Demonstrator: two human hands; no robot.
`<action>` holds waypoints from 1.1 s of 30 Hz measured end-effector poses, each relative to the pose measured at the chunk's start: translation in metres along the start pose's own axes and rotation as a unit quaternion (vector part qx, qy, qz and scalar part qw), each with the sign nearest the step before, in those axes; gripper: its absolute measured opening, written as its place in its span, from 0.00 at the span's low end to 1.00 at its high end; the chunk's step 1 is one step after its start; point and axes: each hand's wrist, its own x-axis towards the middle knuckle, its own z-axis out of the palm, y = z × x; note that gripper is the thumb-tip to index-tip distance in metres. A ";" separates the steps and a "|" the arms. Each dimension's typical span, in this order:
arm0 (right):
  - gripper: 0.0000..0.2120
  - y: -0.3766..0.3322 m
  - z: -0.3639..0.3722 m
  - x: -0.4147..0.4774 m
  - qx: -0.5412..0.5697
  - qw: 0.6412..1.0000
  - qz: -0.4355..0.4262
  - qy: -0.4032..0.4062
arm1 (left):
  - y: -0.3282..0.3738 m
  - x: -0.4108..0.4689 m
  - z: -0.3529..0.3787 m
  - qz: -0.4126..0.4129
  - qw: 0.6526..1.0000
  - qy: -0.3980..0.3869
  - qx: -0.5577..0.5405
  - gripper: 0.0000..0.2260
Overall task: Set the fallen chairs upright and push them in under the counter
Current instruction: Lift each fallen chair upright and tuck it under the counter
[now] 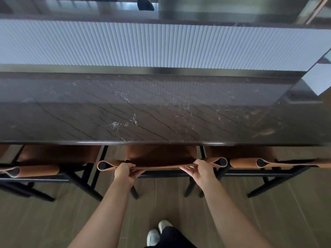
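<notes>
While its seat front lies hidden under the dark marble desk [161, 113], the middle chair [161, 154] stands upright, and the left hand [124, 170] and right hand [200, 169] grip its tan backrest, fingers curled over. The flanking left chair [57, 154] and right chair [238, 153] are cut off at the frame edges.

Floor [53, 221]: grey-brown wood-look planks, seams running toward the surface [161, 113]. The surface is dark polished stone with pale veining. Behind it rises a white ribbed panel [161, 43], ribs vertical. Above the panel: a dark ledge [71, 16] and a brushed-metal column [223, 8]. Lighting is diffuse; the stone reflects the panel
</notes>
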 end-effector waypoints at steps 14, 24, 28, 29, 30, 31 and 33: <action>0.14 0.008 -0.005 -0.010 -0.015 1.000 0.008 -0.011 | -0.008 -0.001 -0.014 0.039 0.999 0.000 -0.017 0.11; 0.17 0.004 0.014 -0.008 -0.011 1.000 0.000 -0.008 | 0.015 0.014 -0.005 0.033 0.999 -0.013 -0.029 0.09; 0.15 0.011 0.022 -0.009 -0.007 1.000 0.004 -0.025 | 0.029 0.019 -0.007 0.032 0.999 -0.023 -0.016 0.10; 0.16 0.014 0.021 -0.009 -0.010 0.999 0.004 -0.032 | 0.030 0.020 -0.009 0.030 0.999 -0.025 -0.013 0.11; 0.16 0.017 0.020 -0.009 -0.012 0.999 0.004 -0.037 | 0.030 0.022 -0.011 0.029 0.999 -0.025 -0.011 0.11; 0.17 0.018 0.020 -0.008 -0.011 0.999 0.004 -0.040 | 0.031 0.024 -0.011 0.031 0.999 -0.024 -0.011 0.12; 0.17 0.017 0.020 -0.007 -0.009 0.999 0.001 -0.038 | 0.030 0.027 -0.012 0.034 0.999 -0.021 -0.010 0.13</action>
